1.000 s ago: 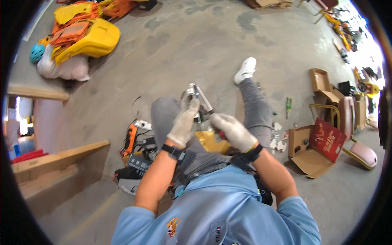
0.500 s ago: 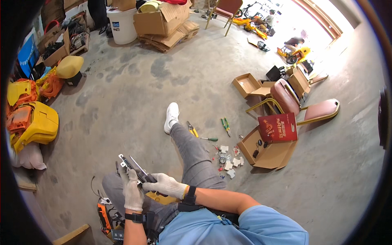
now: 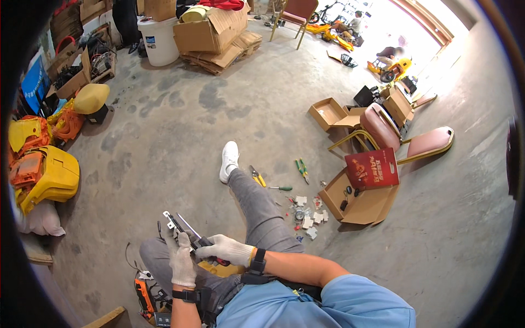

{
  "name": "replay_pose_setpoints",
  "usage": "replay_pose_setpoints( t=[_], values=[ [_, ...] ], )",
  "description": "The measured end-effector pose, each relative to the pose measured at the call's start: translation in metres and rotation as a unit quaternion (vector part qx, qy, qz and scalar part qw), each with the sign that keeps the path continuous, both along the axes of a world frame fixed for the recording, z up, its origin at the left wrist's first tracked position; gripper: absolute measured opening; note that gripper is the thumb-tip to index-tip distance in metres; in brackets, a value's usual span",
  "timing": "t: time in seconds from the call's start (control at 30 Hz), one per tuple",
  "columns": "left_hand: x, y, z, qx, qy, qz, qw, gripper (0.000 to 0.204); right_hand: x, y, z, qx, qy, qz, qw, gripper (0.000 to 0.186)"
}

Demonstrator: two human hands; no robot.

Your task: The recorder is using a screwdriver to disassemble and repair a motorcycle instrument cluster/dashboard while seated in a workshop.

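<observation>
My left hand (image 3: 181, 263), in a pale knit glove, is closed around a narrow black part with metal end brackets (image 3: 173, 222). A thin dark lead end (image 3: 159, 229) sticks out beside it. In my gloved right hand (image 3: 231, 250) is a screwdriver (image 3: 190, 226) with a dark and red handle, its long metal shaft pointing up and left. The shaft lies alongside the black part; I cannot tell whether its tip touches anything. Both hands are close together above my bent left knee (image 3: 154, 254).
Yellow-handled cutters (image 3: 257, 176), green-handled pliers (image 3: 302, 170), a green screwdriver (image 3: 281, 188) and white connector pieces (image 3: 308, 222) lie right of my leg. An open carton (image 3: 366, 210) stands beyond them, near a tipped chair (image 3: 429, 143). Yellow and orange shells (image 3: 54, 175) line the left side.
The view has shifted slightly. My hands, the black part and the screwdriver appear a little farther right and lower, with both grips kept.
</observation>
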State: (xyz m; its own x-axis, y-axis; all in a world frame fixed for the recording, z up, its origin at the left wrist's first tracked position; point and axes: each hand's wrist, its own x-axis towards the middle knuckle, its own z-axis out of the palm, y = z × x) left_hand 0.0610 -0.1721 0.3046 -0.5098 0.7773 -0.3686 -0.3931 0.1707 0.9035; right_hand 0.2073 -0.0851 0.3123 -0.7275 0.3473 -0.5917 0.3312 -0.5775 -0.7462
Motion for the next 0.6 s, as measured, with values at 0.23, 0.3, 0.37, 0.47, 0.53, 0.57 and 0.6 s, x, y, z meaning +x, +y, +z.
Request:
replay_pose_setpoints(
  t=[0.23,0.3,0.37,0.47,0.53,0.57,0.6],
  values=[
    [0.002,0.002,0.003,0.004,-0.011,-0.008,1.000,0.066,0.002,0.005,-0.017,-0.017,0.003,0.019,1.000,0.032],
    [0.000,0.002,0.002,0.006,-0.008,-0.020,1.000,0.066,0.002,0.006,-0.015,-0.025,0.002,0.020,0.999,0.032],
    [-0.001,0.001,0.002,0.008,-0.005,-0.034,0.999,0.065,0.001,0.005,-0.014,-0.032,0.002,0.020,0.999,0.031],
    [-0.003,-0.001,-0.003,-0.020,0.061,-0.044,0.997,0.065,0.001,0.002,-0.009,-0.040,-0.008,0.013,0.999,0.029],
    [-0.007,-0.006,-0.011,-0.025,0.101,-0.077,0.992,0.064,0.001,-0.002,-0.002,-0.026,-0.011,0.012,1.000,0.030],
    [-0.005,-0.007,-0.005,-0.027,0.101,-0.077,0.992,0.064,0.002,-0.003,-0.002,-0.027,-0.011,0.012,0.999,0.030],
    [-0.002,-0.008,0.006,-0.038,0.101,-0.077,0.991,0.065,0.002,-0.004,-0.002,-0.028,-0.012,0.013,0.999,0.031]
  ],
)
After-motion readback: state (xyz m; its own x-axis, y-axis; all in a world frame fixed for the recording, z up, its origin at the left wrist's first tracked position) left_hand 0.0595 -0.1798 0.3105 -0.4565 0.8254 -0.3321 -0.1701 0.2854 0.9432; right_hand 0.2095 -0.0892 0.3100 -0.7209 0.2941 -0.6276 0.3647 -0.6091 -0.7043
